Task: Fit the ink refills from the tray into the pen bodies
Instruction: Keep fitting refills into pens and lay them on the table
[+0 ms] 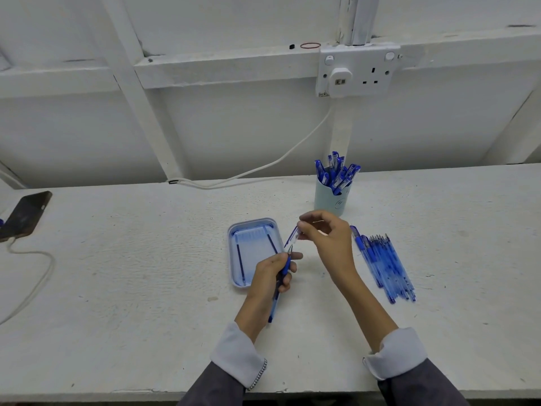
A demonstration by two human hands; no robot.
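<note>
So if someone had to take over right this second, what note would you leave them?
Left hand grips a blue pen, tip up.
Right hand pinches a small blue piece just above that tip; cap or refill, cannot tell.
Tray holds two refills.
A pile of pens lies to the right; more stand in the cup.
Which are already filled, cannot tell.
Left: fit the tray's refills into bodies.

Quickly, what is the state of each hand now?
Left hand: grips a pen.
Right hand: pinches a small blue piece; what it is cannot be told.
</note>
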